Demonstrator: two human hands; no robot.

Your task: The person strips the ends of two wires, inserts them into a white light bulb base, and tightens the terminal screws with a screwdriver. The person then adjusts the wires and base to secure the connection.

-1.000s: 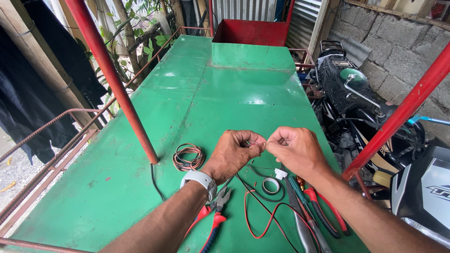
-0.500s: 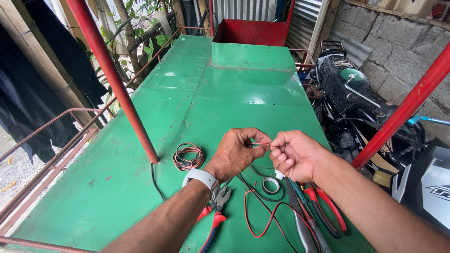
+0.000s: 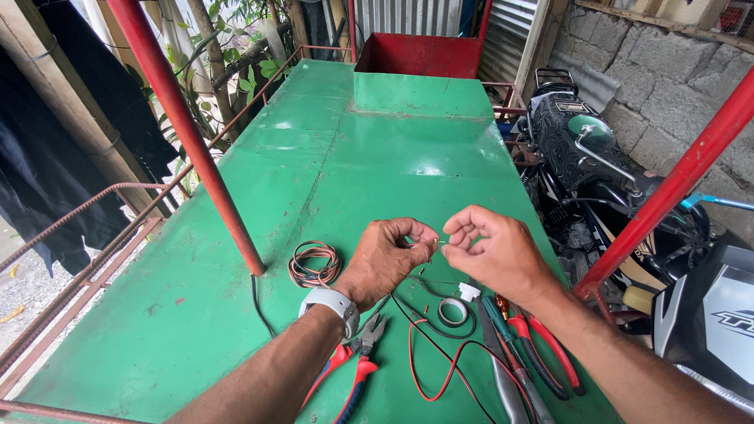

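Change noted: a second ago both hands were being held touching, knuckle to knuckle, above the roll of tape [image 3: 453, 312]; now a small gap is being kept between them, and a short stretch of thin wire [image 3: 437, 242] is being shown across it.
Meaning of change: the wire end is judged to be under fine fingertip work, the strand being drawn or twisted between the two hands.
Left hand [image 3: 386, 261]: fingers are being pinched together on the wire, up and left of the roll of tape.
Right hand [image 3: 496, 253]: thumb and forefinger are being pressed together at the wire's other end, above and right of the roll of tape; whether the strand is truly gripped there is too small to tell.
Wire, appearance: thin and dark; red and black leads [image 3: 440, 365] are being trailed in loops below the roll of tape; the tip is too small to be judged.
Coil of wire [image 3: 314, 264]: lying well left of the roll of tape.
Red-handled pliers [image 3: 352, 363]: lying lower left of the roll of tape.
Worktop [image 3: 369, 157]: green painted metal.
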